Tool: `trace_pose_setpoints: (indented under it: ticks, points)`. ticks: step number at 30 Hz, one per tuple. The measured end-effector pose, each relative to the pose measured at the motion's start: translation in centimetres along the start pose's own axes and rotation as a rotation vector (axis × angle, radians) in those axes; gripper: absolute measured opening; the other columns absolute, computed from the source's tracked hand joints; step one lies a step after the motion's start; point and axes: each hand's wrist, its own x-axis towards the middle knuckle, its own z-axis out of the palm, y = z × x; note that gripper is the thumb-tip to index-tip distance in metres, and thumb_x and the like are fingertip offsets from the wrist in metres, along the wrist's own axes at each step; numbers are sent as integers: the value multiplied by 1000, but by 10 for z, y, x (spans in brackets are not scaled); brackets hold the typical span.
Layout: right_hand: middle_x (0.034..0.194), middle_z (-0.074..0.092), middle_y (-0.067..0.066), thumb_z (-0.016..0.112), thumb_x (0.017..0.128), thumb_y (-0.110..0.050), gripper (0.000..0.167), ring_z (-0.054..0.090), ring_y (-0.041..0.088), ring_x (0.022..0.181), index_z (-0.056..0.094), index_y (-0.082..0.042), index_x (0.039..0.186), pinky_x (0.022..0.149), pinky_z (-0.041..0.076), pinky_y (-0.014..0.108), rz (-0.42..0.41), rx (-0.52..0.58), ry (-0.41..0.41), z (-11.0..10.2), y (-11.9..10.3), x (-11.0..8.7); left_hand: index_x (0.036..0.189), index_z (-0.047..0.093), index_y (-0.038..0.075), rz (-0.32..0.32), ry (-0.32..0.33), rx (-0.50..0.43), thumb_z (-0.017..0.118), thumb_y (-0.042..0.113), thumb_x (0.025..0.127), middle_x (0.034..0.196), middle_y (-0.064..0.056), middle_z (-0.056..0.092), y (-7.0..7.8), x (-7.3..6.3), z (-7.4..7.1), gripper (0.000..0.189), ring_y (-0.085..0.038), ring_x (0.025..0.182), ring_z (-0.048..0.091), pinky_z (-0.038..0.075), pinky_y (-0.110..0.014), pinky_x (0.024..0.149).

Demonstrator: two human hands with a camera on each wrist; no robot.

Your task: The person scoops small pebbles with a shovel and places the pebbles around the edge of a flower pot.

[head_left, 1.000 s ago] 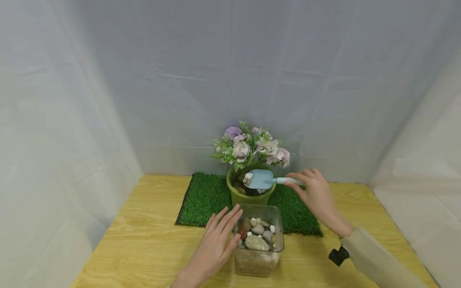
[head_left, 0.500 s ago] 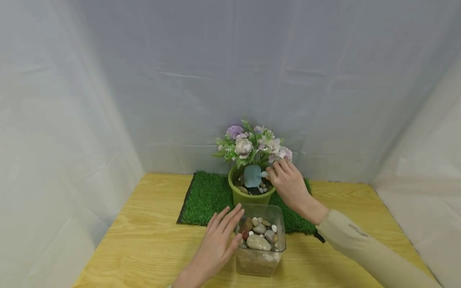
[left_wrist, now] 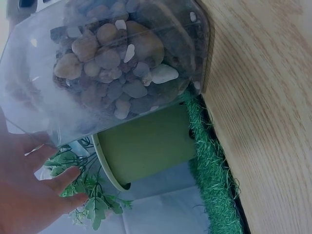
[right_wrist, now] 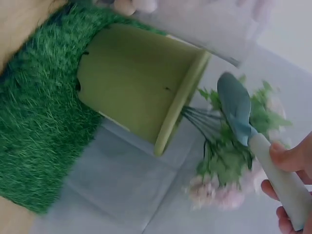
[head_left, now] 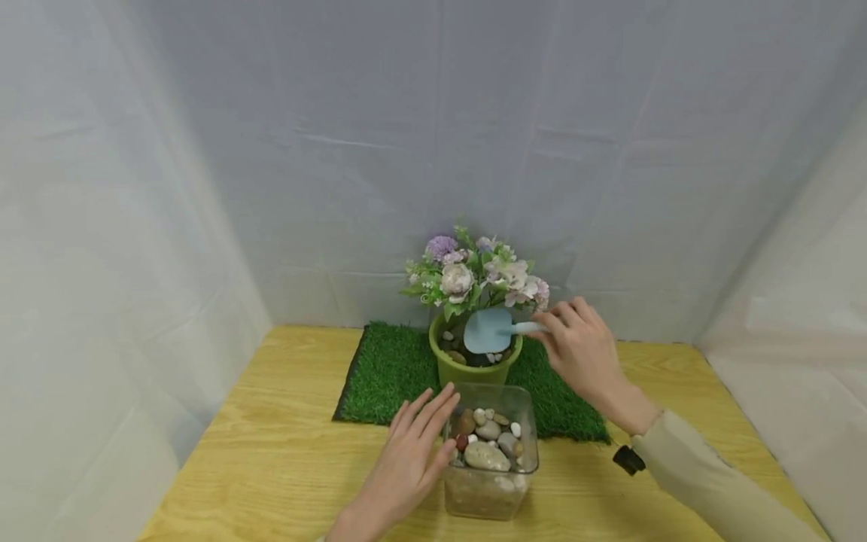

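Observation:
My right hand [head_left: 579, 350] grips the pale handle of a small light-blue garden trowel [head_left: 488, 331]. No stones show on its blade, which hovers over the mouth of a green flowerpot [head_left: 467, 375]. Pink, white and purple flowers [head_left: 457, 280] rise from the pot, with several pebbles [head_left: 457, 357] on the dark bottom inside. In front stands a clear square container [head_left: 491, 497], partly filled with mixed pebbles [head_left: 486, 455]. My left hand [head_left: 406, 452] lies against the container's left side with fingers extended. The right wrist view shows fingers and thumb around the trowel handle [right_wrist: 280, 183].
The pot stands on a mat of artificial grass [head_left: 396, 376], on a light wooden table [head_left: 284, 452]. White sheeting [head_left: 339, 188] hangs behind and at both sides. A dark wrist device [head_left: 628, 460] hangs under the right sleeve.
A second ago the trowel blade carried pebbles. It was tipped over the pot and has since swung back level without them. My left hand stays at the container.

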Motion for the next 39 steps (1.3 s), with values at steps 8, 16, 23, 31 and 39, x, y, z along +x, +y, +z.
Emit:
trace_pose_setpoints:
  ticks: [8, 16, 23, 31, 39]
  points:
    - [85, 70, 7, 87, 74, -7, 20, 49, 22, 77, 78, -8, 92, 64, 40, 37, 230, 185, -56, -38, 15, -34, 158, 39, 17, -24, -6, -40, 55, 22, 104, 166, 5, 28, 0, 0, 2, 56, -31, 149, 32, 27, -67, 115]
    - [86, 73, 7, 90, 67, -6, 27, 52, 20, 79, 79, -11, 92, 65, 41, 35, 219, 195, -69, -62, 26, -55, 159, 37, 20, -21, -4, -34, 54, 23, 104, 166, 6, 29, 0, 0, 2, 57, -30, 149, 32, 27, -66, 116]
    - [86, 71, 5, 70, 91, -40, 31, 50, 21, 81, 79, -10, 94, 66, 40, 35, 143, 210, -44, -79, 28, -52, 159, 37, 19, -25, 7, -13, 55, 24, 104, 166, 7, 28, 0, 0, 3, 57, -28, 149, 32, 27, -65, 116]
    - [91, 68, -1, 40, 106, -50, 54, 49, 19, 86, 78, -13, 93, 70, 39, 28, -99, 218, -65, -89, 6, -26, 159, 36, 18, 2, 24, 23, 55, 24, 103, 166, 4, 29, -2, 0, 4, 59, -29, 150, 32, 28, -64, 116]
    - [96, 72, 0, 47, 107, -36, 39, 58, 22, 91, 78, -15, 97, 80, 50, 36, -363, 286, -71, -78, -18, -11, 159, 37, 18, -3, 13, 8, 55, 24, 104, 166, 5, 28, -1, 1, 2, 58, -32, 148, 34, 28, -65, 116]
